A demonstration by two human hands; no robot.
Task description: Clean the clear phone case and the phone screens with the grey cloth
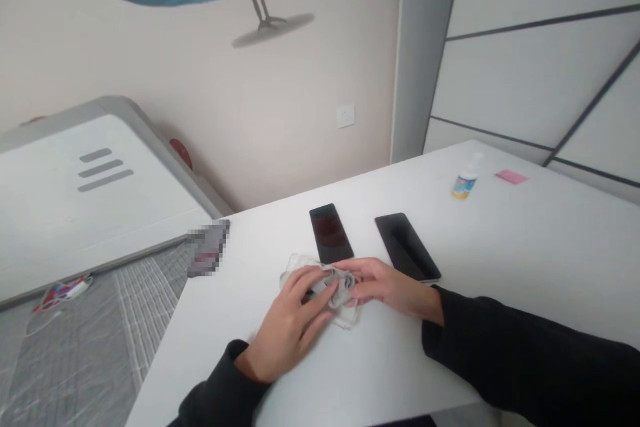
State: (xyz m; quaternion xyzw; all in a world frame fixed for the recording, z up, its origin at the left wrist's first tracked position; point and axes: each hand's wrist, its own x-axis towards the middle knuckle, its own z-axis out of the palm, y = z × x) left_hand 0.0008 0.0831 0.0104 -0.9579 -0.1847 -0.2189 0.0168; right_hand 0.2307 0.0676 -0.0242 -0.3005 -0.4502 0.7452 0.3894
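Note:
A crumpled light grey cloth (345, 315) lies bunched on the white table, between my two hands. My left hand (293, 320) curves its fingers over the cloth's left side and top. From the right, my right hand (387, 285) grips the cloth between thumb and fingers. Just beyond the cloth lies a black phone (330, 232), screen up, its near end close to my right fingertips. A second, larger dark phone (406, 245) rests at a slant past my right wrist. Whatever the cloth may wrap is hidden.
On the white table (210, 347), a small bottle (464, 183) with a pale top and a pink slip (511, 177) stand and lie far right. A pixelated item (207, 250) sits at the left edge. Left is a bed with a white headboard (125, 153); a wall stands behind.

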